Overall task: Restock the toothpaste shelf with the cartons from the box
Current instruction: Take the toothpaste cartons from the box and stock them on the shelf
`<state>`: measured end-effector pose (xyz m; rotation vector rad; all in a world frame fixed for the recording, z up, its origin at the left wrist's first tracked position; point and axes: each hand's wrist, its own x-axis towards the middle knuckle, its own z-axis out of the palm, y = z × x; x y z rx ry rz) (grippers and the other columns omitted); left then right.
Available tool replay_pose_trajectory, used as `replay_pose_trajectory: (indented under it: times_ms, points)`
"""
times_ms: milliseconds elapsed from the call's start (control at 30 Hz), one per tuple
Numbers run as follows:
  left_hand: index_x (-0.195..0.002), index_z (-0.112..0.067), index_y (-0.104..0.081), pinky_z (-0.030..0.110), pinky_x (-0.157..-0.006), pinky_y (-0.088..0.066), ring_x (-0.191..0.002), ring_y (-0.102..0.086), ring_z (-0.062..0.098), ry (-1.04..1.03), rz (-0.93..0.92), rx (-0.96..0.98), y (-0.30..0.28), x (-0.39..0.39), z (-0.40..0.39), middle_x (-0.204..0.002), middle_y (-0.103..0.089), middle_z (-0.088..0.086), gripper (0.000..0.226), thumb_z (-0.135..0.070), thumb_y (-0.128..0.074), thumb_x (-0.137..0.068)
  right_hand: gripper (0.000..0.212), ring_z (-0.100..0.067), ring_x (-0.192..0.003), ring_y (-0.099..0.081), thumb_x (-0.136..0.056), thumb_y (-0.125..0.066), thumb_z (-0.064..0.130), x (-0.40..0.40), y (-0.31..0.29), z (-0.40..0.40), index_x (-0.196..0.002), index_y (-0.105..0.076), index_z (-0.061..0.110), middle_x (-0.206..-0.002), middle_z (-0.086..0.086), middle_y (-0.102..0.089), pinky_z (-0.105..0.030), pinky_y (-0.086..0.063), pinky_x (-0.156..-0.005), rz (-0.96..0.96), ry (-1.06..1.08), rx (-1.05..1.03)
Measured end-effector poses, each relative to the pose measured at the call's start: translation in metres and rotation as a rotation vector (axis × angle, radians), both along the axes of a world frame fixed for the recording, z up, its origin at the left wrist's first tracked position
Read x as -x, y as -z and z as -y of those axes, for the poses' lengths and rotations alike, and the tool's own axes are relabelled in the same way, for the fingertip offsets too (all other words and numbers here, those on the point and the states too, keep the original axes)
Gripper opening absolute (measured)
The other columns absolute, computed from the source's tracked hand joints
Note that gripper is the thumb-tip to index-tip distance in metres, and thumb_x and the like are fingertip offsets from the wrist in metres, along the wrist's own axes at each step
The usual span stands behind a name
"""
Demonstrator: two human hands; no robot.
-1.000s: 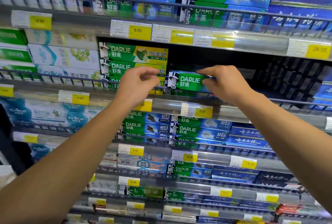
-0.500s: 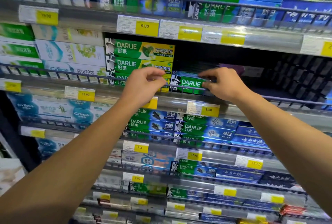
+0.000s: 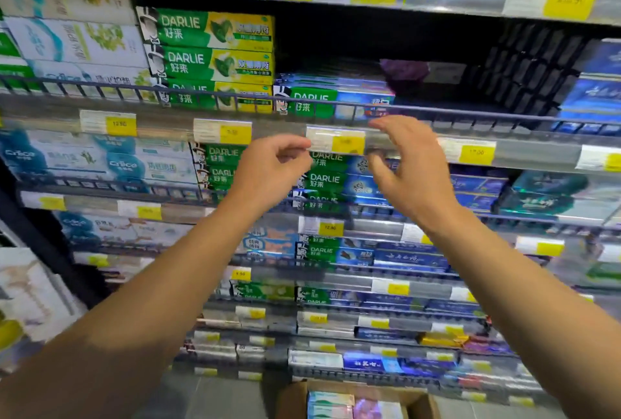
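Observation:
A green and blue Darlie toothpaste carton (image 3: 332, 101) lies on the shelf behind the wire rail (image 3: 437, 111), to the right of a stack of green and yellow Darlie cartons (image 3: 211, 59). Both my hands hang in the air just below that rail, holding nothing. My left hand (image 3: 272, 166) has loosely curled fingers. My right hand (image 3: 410, 166) has its fingers spread and relaxed. At the bottom edge stands the cardboard box (image 3: 292, 398) with several cartons (image 3: 331, 403) inside.
The shelf bay to the right of the placed carton is dark, with a purple item (image 3: 403, 70) at its back. Blue cartons (image 3: 598, 82) fill the far right. Lower shelves hold more toothpaste rows behind price tags (image 3: 336, 139).
Both hands let go of the green and blue carton and dropped below the rail. The carton now lies on the shelf. My view tilted down, bringing the box into sight.

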<state>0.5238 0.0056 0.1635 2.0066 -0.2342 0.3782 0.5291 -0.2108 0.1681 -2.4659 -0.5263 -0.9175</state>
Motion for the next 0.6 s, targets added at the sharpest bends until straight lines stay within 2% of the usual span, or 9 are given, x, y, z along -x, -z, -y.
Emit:
replay_pose_trajectory:
  times_ms: [100, 233, 367, 433, 500, 567, 600]
  points:
    - [-0.114, -0.018, -0.068, 0.025, -0.092, -0.05, -0.091, -0.062, 0.003, 0.02, -0.072, -0.046, 0.029, 0.021, 0.034, -0.098, -0.068, -0.006, 0.027, -0.017, -0.066, -0.087, 0.043, -0.026, -0.116, -0.05, -0.085, -0.061, 0.024, 0.033, 0.039, 0.027, -0.127, -0.058, 0.014, -0.125, -0.005, -0.058, -0.026, -0.033, -0.098, -0.123, -0.01, 0.011]
    - [-0.116, -0.021, -0.066, 0.024, -0.082, -0.053, -0.09, -0.064, 0.015, 0.033, -0.195, -0.094, 0.077, 0.054, 0.086, -0.1, -0.067, -0.008, 0.029, -0.02, -0.066, -0.087, 0.046, -0.029, -0.119, -0.048, -0.087, -0.057, 0.031, 0.07, 0.099, 0.071, -0.13, -0.054, 0.016, -0.127, -0.006, -0.057, -0.037, -0.038, -0.1, -0.326, -0.026, 0.067]
    - [-0.118, -0.02, -0.065, 0.028, -0.091, -0.05, -0.097, -0.062, 0.009, 0.059, -0.334, -0.137, 0.139, 0.09, 0.134, -0.106, -0.065, -0.007, 0.032, -0.021, -0.067, -0.086, 0.048, -0.031, -0.118, -0.048, -0.087, -0.06, 0.029, 0.103, 0.16, 0.114, -0.132, -0.051, 0.015, -0.129, -0.007, -0.056, -0.04, -0.041, -0.096, -0.494, -0.044, 0.09]
    - [-0.118, -0.017, -0.065, 0.029, -0.091, -0.049, -0.094, -0.061, 0.01, 0.047, -0.419, -0.146, 0.171, 0.106, 0.155, -0.106, -0.067, -0.002, 0.034, -0.018, -0.069, -0.085, 0.049, -0.032, -0.118, -0.048, -0.087, -0.061, 0.028, 0.118, 0.191, 0.132, -0.133, -0.051, 0.014, -0.129, -0.008, -0.056, -0.039, -0.04, -0.096, -0.571, -0.038, 0.106]
    - [-0.117, -0.015, -0.066, 0.022, -0.09, -0.048, -0.097, -0.063, 0.011, 0.047, -0.454, -0.178, 0.203, 0.12, 0.17, -0.108, -0.069, 0.0, 0.035, -0.016, -0.07, -0.082, 0.05, -0.032, -0.116, -0.05, -0.085, -0.058, 0.03, 0.13, 0.222, 0.148, -0.132, -0.053, 0.012, -0.127, -0.009, -0.057, -0.038, -0.04, -0.096, -0.649, -0.028, 0.116]
    - [-0.12, -0.018, -0.065, 0.003, -0.078, -0.039, -0.096, -0.061, 0.007, 0.064, -0.522, -0.268, 0.232, 0.132, 0.179, -0.109, -0.068, -0.004, 0.039, -0.022, -0.069, -0.081, 0.052, -0.033, -0.112, -0.053, -0.081, -0.054, 0.033, 0.14, 0.258, 0.161, -0.128, -0.055, 0.011, -0.121, -0.01, -0.06, -0.037, -0.042, -0.094, -0.716, -0.035, 0.122]
    - [-0.121, -0.019, -0.065, 0.002, -0.073, -0.034, -0.094, -0.061, 0.007, 0.071, -0.552, -0.308, 0.248, 0.136, 0.181, -0.11, -0.068, -0.004, 0.04, -0.025, -0.068, -0.081, 0.052, -0.034, -0.111, -0.054, -0.08, -0.054, 0.033, 0.144, 0.275, 0.167, -0.127, -0.056, 0.01, -0.119, -0.011, -0.061, -0.037, -0.042, -0.094, -0.751, -0.038, 0.127]
